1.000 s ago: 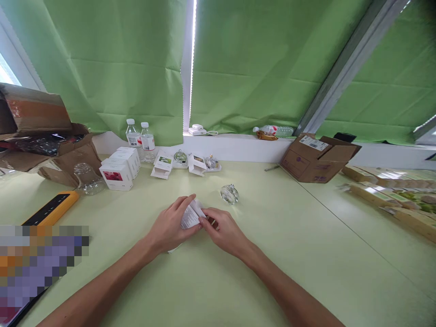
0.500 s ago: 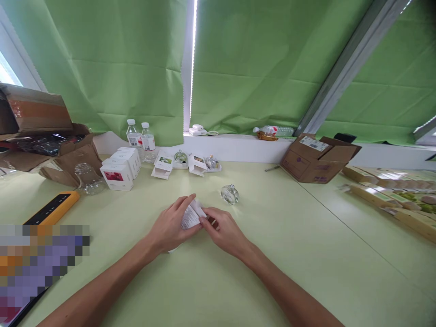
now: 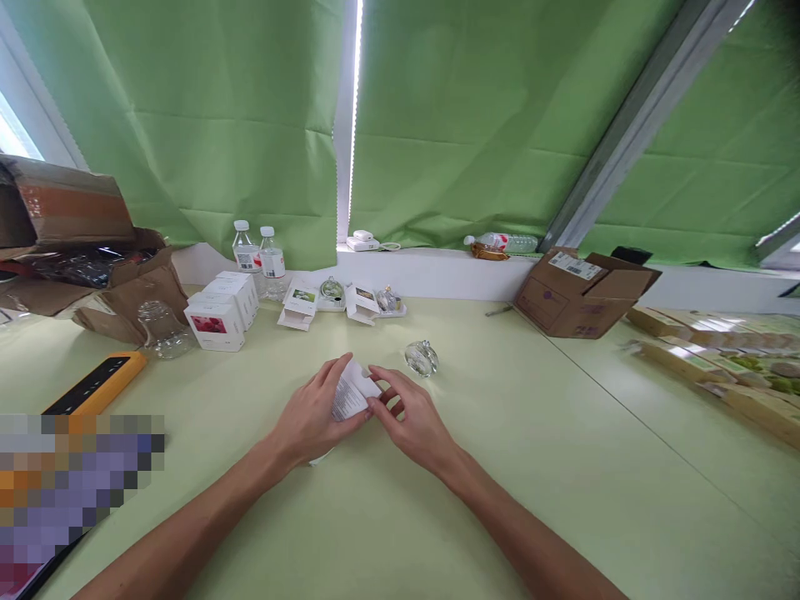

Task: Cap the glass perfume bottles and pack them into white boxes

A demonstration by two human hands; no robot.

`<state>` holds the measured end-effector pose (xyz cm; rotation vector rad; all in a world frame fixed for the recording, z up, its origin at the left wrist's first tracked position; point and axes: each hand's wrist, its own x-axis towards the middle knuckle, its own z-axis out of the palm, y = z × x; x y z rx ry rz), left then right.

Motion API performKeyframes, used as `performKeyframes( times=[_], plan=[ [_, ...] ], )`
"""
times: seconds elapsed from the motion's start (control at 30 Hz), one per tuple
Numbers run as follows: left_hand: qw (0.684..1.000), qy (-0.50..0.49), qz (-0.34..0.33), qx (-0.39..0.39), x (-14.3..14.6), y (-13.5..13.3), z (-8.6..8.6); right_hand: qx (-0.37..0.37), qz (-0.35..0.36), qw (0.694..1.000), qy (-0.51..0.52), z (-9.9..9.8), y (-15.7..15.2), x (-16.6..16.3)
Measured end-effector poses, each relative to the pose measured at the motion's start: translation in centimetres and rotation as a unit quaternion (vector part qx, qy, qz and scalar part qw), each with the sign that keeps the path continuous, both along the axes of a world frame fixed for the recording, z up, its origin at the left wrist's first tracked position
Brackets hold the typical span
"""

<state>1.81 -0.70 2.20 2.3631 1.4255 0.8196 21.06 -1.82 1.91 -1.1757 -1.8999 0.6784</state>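
Note:
My left hand wraps around a small white carton with printed text on its side. The carton is held tilted above the table, its end flap standing up toward the right. At that end, the thumb and bent fingers of my right hand grip the carton's edge. Just beyond my right hand, a clear faceted glass perfume bottle lies on the table. Part of a white piece shows under my left wrist; most of it is hidden.
White boxes stand at left beside a clear jar. Opened cartons and a round green-tinted bottle are at the back. A cardboard box sits back right, with several long packs farther right. An orange power strip lies left.
The carton's end flap has lifted and shows more of its white face. My right index finger has moved up along that end; my left hand keeps its place.

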Motion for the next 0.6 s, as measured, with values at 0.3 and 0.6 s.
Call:
performKeyframes(
  times=[0.3, 0.6],
  plan=[
    [1.000, 0.016, 0.026, 0.009, -0.17, 0.22, -0.44, 0.026, -0.037, 0.997, -0.069, -0.33, 0.33, 0.31],
    [0.994, 0.092, 0.011, 0.063, -0.71, 0.92, -0.65, 0.064, -0.034, 0.991, -0.113, -0.72, 0.36, 0.44]
  ],
)
